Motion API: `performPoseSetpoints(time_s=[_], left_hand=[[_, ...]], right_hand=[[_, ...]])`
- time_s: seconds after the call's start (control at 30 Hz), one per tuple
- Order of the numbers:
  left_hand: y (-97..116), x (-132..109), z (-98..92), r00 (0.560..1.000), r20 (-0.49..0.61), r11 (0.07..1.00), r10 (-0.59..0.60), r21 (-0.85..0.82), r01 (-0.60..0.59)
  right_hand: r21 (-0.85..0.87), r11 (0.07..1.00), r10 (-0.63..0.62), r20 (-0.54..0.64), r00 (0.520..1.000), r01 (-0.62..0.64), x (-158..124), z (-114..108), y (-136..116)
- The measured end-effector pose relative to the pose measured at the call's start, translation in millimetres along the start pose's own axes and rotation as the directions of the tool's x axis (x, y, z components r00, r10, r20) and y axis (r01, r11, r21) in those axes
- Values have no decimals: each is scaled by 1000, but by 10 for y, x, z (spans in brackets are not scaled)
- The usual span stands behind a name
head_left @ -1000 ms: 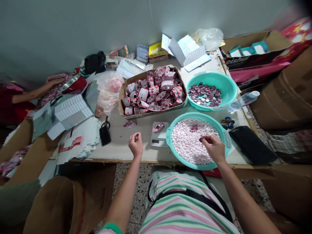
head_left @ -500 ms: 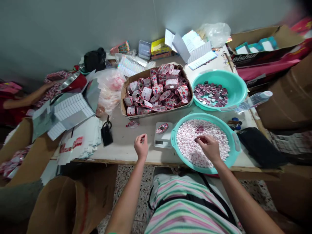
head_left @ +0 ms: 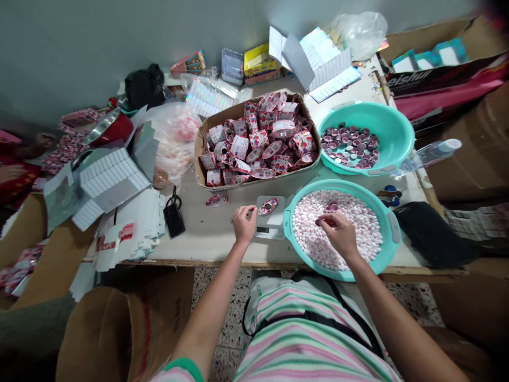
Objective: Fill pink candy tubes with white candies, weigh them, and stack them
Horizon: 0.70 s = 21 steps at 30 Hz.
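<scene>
My left hand (head_left: 244,224) pinches a small, thin item just left of a white digital scale (head_left: 270,229), and the fingers hide most of it. A small printed red-and-white roll (head_left: 268,206) lies on the scale. My right hand (head_left: 338,234) is in a teal basin (head_left: 393,227), pinching a small dark-red piece above a heap of pale pink round pieces (head_left: 356,229). A few dark-red discs (head_left: 333,207) sit on that heap near my fingertips.
A second teal basin (head_left: 393,127) holds dark-red and silver discs (head_left: 350,147). A cardboard tray (head_left: 254,179) is packed with printed rolls. Paper stacks, a black pouch (head_left: 174,220) and a black wallet (head_left: 433,233) lie about the table. A co-worker's hand (head_left: 11,172) shows at far left.
My left hand has moved right, closer to the scale. My right hand has stayed over the basin, and the whole view has tilted slightly.
</scene>
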<state>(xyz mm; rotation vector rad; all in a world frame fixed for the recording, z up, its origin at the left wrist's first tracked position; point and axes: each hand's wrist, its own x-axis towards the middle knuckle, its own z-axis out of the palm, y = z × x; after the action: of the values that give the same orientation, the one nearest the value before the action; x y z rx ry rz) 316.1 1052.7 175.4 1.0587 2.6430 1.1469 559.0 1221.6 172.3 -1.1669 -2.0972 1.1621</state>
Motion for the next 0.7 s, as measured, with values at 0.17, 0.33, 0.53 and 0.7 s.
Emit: performPoseSetpoints(time_s=[0.17,0.33,0.53,0.7], left_hand=[[67,30,177,998,55,999,42,15,-43],[78,51,319,997,58,998,51,21,-53],[61,102,345,997,58,998,55,23,-56],[-107,61,182,1000,-16,1000,-7,28,7]], right_hand=[[1,1000,16,-16,1000,-16,9,-25,-18],[22,999,31,-33,999,-31,-7,-73,-51],[-4,1000,28,-32,999,-28,-35,-51,-55],[8,999,37,0,999,-37,0,64,-120]])
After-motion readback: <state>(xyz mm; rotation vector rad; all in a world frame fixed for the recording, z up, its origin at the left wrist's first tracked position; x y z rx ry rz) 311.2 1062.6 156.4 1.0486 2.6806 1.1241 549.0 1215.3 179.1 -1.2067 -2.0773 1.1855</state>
